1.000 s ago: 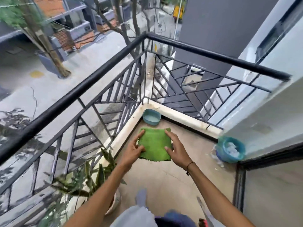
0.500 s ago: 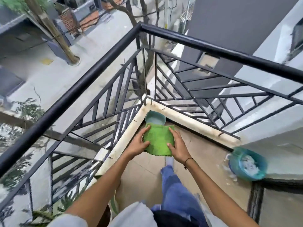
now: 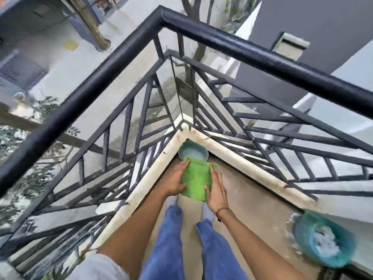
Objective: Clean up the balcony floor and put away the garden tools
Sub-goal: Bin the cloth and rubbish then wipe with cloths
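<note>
The person is standing at the balcony corner, holding a green cloth (image 3: pixel 196 179) out in front with both hands. The left hand (image 3: pixel 174 179) is grasping the cloth's left edge, thumb curled under it; the right hand (image 3: pixel 216 191) is grasping the right edge. The cloth is hanging just in front of a pale blue bowl (image 3: pixel 193 153) sitting on the floor (image 3: pixel 252 207) in the corner under the black railing (image 3: pixel 242 50). Well to the right of that bowl is lying a teal basin (image 3: pixel 323 238).

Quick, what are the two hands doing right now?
Left hand: grips the green cloth.
Right hand: holds the cloth's other edge.
</note>
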